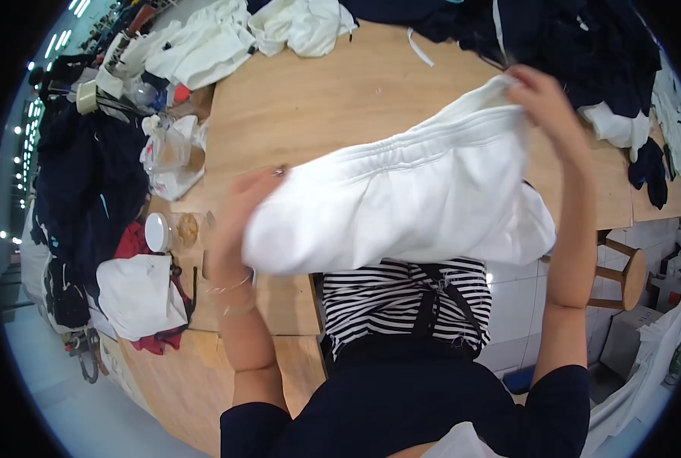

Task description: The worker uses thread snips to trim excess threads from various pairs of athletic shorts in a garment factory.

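Note:
A white garment with a gathered elastic waistband is stretched between my two hands above the near edge of the table. My right hand pinches the waistband's upper right end, which is raised higher than the left. At the other end my left hand, smeared by motion, grips the cloth, with its lower fingers partly hidden. A small dark spot shows by the left fingertips, too small to name. The cloth sags in folds below the band and covers part of the striped apron at my waist.
White garments lie along the far left edge of the wooden table. Dark navy cloth is heaped at the far right. On the left are a plastic bag, a white-lidded jar and folded white cloth. A wooden stool stands right.

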Action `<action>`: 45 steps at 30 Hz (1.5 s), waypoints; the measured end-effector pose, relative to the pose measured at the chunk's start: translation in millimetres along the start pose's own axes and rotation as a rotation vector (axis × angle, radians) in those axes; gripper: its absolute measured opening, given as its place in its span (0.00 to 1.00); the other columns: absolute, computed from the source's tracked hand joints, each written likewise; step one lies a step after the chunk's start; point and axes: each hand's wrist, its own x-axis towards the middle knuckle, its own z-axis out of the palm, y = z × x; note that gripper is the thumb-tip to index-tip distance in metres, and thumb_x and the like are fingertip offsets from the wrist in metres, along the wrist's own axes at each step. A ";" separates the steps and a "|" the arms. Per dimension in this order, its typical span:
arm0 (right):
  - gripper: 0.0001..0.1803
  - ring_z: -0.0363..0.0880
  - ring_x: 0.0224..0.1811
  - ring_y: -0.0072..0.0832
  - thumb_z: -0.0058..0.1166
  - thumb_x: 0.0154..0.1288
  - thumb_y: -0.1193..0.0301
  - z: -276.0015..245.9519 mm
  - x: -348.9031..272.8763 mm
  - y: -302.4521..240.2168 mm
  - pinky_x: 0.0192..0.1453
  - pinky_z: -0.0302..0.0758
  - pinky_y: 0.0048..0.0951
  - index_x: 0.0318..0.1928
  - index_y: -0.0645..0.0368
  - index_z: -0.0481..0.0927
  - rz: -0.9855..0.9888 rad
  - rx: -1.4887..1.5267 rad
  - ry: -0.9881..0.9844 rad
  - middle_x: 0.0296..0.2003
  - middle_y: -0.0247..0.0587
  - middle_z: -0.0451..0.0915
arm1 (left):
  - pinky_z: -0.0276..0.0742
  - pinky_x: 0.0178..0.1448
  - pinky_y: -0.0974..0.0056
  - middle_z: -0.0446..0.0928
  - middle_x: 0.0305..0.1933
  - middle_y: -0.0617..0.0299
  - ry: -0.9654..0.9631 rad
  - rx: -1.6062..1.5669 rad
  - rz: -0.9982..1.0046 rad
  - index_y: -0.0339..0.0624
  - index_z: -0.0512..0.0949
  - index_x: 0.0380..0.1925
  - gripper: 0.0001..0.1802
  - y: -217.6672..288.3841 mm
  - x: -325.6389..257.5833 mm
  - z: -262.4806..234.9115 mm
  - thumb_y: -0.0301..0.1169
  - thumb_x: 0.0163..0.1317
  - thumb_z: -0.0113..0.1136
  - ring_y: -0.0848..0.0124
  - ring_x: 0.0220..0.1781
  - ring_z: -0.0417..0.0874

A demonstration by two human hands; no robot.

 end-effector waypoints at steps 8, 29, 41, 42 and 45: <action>0.10 0.69 0.28 0.19 0.56 0.62 0.67 82.5 -12.9 69.8 0.32 0.65 0.22 0.37 0.62 0.79 -0.073 -0.086 0.411 0.31 0.35 0.79 | 0.74 0.38 0.65 0.74 0.40 0.58 0.402 0.761 0.995 0.39 0.75 0.41 0.14 -70.6 41.6 89.1 0.24 0.53 0.63 0.61 0.36 0.79; 0.08 0.64 0.26 0.12 0.50 0.70 0.69 145.1 -51.0 100.0 0.28 0.59 0.15 0.40 0.62 0.76 0.221 0.783 -0.011 0.29 0.26 0.75 | 0.67 0.32 0.69 0.69 0.32 0.64 0.067 0.421 0.626 0.39 0.75 0.36 0.15 -105.0 63.4 163.3 0.21 0.48 0.68 0.75 0.27 0.66; 0.08 0.64 0.26 0.12 0.49 0.70 0.70 144.4 -50.0 95.6 0.29 0.59 0.15 0.40 0.63 0.76 0.250 0.760 0.007 0.28 0.27 0.74 | 0.75 0.45 0.72 0.79 0.37 0.59 0.127 -0.422 0.374 0.35 0.74 0.38 0.04 -89.7 83.2 100.9 0.20 0.64 0.52 0.76 0.36 0.78; 0.08 0.64 0.26 0.12 0.49 0.70 0.70 144.6 -50.4 95.2 0.29 0.59 0.15 0.40 0.63 0.76 0.253 0.751 0.010 0.28 0.27 0.74 | 0.76 0.48 0.71 0.78 0.39 0.58 0.239 -0.450 0.387 0.35 0.73 0.38 0.04 -85.5 87.9 87.7 0.19 0.64 0.52 0.75 0.37 0.78; 0.08 0.64 0.26 0.12 0.49 0.70 0.70 145.5 -50.4 97.3 0.29 0.59 0.15 0.39 0.62 0.76 0.236 0.746 0.000 0.28 0.27 0.74 | 0.77 0.50 0.70 0.77 0.41 0.57 0.414 -0.431 0.528 0.35 0.72 0.39 0.04 -59.0 87.8 82.4 0.20 0.66 0.51 0.73 0.40 0.79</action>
